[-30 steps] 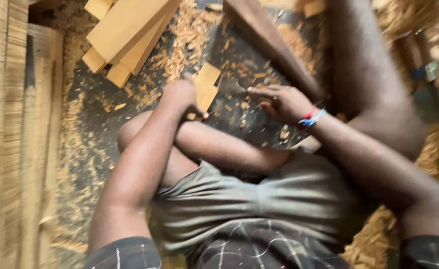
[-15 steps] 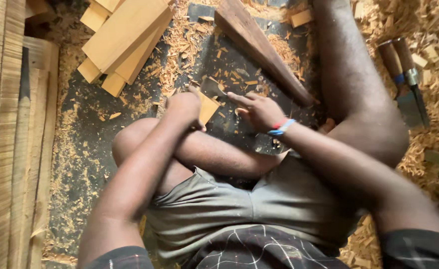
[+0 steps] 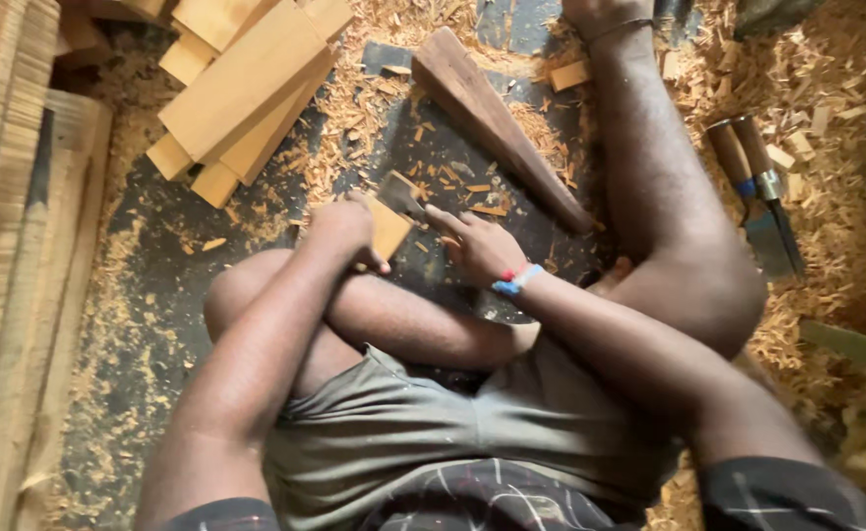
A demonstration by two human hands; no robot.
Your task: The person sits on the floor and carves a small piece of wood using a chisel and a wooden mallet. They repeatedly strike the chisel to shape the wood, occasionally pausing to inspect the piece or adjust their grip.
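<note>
My left hand (image 3: 344, 228) is closed over a small light wooden block (image 3: 389, 228), held on the dark floor in front of my bent left knee. My right hand (image 3: 479, 248), with a red and blue band at the wrist, grips a chisel. The chisel's flat metal blade (image 3: 402, 193) rests against the top edge of the block, and my forefinger lies stretched along it. The handle is hidden inside my fist. Both forearms cross above my legs.
A stack of pale wooden blocks (image 3: 246, 88) lies at the upper left and a long dark wooden wedge (image 3: 497, 123) at the top centre. Two more chisels (image 3: 759, 197) lie at the right among wood shavings (image 3: 826, 98). Ribbed planks (image 3: 5, 246) line the left edge.
My right hand has drawn in toward the block until the blade meets its edge. The left hand keeps its hold on the block. The view has shifted slightly.
</note>
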